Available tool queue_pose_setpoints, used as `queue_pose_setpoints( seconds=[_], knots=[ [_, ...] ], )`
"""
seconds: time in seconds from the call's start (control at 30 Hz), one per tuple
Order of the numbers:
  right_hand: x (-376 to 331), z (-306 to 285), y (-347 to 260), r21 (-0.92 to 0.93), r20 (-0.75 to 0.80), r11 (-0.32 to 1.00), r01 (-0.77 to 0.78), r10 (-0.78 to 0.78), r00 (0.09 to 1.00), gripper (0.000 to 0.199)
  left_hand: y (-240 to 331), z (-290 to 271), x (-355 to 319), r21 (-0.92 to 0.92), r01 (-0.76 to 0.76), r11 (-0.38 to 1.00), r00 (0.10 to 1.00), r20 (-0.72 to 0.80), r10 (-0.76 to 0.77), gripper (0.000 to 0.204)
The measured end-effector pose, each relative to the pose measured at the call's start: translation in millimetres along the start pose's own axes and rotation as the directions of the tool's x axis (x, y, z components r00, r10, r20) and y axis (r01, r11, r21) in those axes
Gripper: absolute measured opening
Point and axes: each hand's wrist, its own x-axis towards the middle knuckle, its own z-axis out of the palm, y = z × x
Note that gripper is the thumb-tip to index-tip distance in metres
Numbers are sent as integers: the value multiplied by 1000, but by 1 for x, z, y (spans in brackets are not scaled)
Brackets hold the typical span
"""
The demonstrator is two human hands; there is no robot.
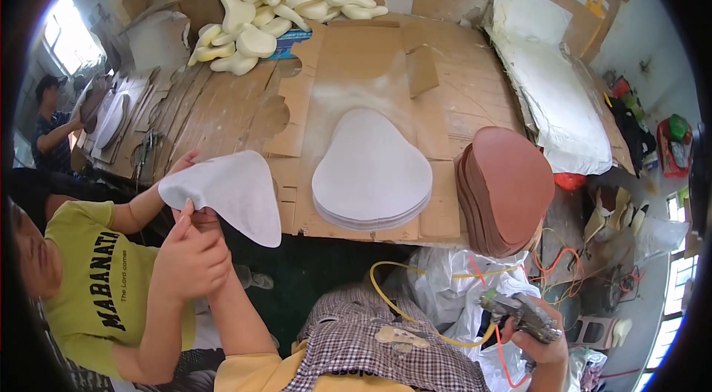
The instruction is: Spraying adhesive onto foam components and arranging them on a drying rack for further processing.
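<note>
My left hand point(207, 222) is at the lower edge of a pale grey saddle-shaped sheet point(236, 198), its fingers closed and partly hidden by a co-worker's hand point(191, 260). That person, in a green shirt, also touches the sheet's far edge with the other hand point(183, 162). My right hand point(545, 336) is wrapped round a spray gun point(523, 314), low at the right, with a yellow hose beside it. On the table in front of me lies a stack of matching pale grey sheets point(371, 173). A taller stack of reddish-brown sheets point(513, 184) stands to its right.
Cream saddle-shaped foam pads point(256, 10) are heaped at the back left of the cardboard-covered table point(356, 58). A white-covered slab point(552, 95) lies at the right. White plastic bags point(445, 277) hang below the table's front edge. Another person point(55, 125) works far left.
</note>
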Motion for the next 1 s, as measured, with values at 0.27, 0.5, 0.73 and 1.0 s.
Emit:
queue_pose_setpoints(
  seconds=[0.27, 0.5, 0.73, 1.0],
  knots=[
    [28, 28, -16, 95, -147, 992, 88, -74, 986, 61, 61, -44, 30, -187, 855, 484, 483, -53, -874, 24],
    [2, 5, -20, -105, -315, 994, 5, -38, 948, 60, -28, -104, 11, -519, 30, 854, 1000, 14, -26, 54],
    [4, 12, -11, 31, -34, 998, -58, 59, 998, 59, -111, -174, -26, -365, 289, 885, 837, -352, -419, 38],
    [55, 44, -18, 96, -170, 988, 122, -104, 980, 54, -176, -133, -48, -120, 620, 775, 735, -256, -628, 18]
  ],
)
